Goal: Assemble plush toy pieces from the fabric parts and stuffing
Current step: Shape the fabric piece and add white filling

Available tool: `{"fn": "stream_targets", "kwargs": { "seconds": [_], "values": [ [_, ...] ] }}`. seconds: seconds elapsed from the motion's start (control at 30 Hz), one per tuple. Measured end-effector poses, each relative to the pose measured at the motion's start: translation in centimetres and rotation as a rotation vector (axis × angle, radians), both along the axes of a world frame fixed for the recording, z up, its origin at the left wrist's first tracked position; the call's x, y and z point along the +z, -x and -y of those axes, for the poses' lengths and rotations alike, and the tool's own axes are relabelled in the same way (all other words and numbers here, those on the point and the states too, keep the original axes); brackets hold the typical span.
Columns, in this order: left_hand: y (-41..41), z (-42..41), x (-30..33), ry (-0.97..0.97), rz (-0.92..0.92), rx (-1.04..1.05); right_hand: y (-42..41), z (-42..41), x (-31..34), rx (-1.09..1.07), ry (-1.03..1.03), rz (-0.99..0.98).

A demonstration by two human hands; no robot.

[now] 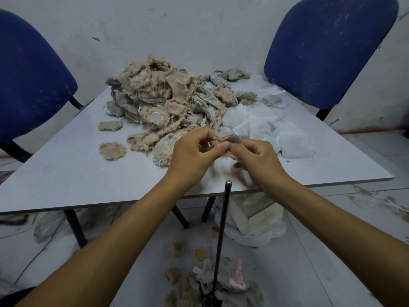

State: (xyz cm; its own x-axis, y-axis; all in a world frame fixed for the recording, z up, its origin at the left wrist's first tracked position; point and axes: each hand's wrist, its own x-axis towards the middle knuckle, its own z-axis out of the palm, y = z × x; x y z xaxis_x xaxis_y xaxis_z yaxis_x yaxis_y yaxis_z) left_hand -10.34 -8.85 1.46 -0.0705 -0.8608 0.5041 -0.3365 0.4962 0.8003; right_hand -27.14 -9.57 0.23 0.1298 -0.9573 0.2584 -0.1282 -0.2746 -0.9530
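Note:
Both hands meet over the table's near middle. My left hand [194, 151] and my right hand [256, 158] pinch a small beige plush fabric piece [230, 138] between their fingertips; most of the piece is hidden by the fingers. Behind them a big heap of beige and grey fabric parts [163, 100] covers the table's centre. White stuffing [265, 127] lies in a mound to the right of the heap. Two loose beige pieces lie to the left, a round one [112, 150] and a smaller one [110, 125].
The grey table [66, 173] ends just below my wrists. A thin dark metal rod [222, 235] stands upright in front of its edge. On the floor lie fabric scraps [199, 282] and a white plastic bag [250, 220]. Blue chairs [327, 47] flank the table.

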Motion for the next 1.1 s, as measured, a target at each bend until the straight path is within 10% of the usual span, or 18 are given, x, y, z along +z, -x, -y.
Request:
{"fn": "stream_targets", "kwargs": {
  "seconds": [0.17, 0.47, 0.67, 0.8, 1.1],
  "values": [
    [0.1, -0.1, 0.0, 0.098, 0.083, 0.16, 0.8, -0.5, 0.5, 0.308, -0.105, 0.046],
    [0.9, -0.9, -0.1, 0.248, 0.392, -0.047, -0.1, -0.6, -0.4, -0.309, 0.051, -0.081],
    [-2.6, 0.2, 2.1, 0.153, 0.39, 0.169, 0.6, -1.1, -0.1, 0.069, 0.073, -0.158],
    [-5.5, 1.8, 2.5, -0.26, 0.56, 0.384, 1.0, -1.3, 0.6, 0.417, 0.006, -0.186],
    [-5.1, 1.4, 2.1, -0.225, 0.415, 0.322, 0.7, -0.9, 0.8, 0.397, -0.158, -0.067]
  ]
}}
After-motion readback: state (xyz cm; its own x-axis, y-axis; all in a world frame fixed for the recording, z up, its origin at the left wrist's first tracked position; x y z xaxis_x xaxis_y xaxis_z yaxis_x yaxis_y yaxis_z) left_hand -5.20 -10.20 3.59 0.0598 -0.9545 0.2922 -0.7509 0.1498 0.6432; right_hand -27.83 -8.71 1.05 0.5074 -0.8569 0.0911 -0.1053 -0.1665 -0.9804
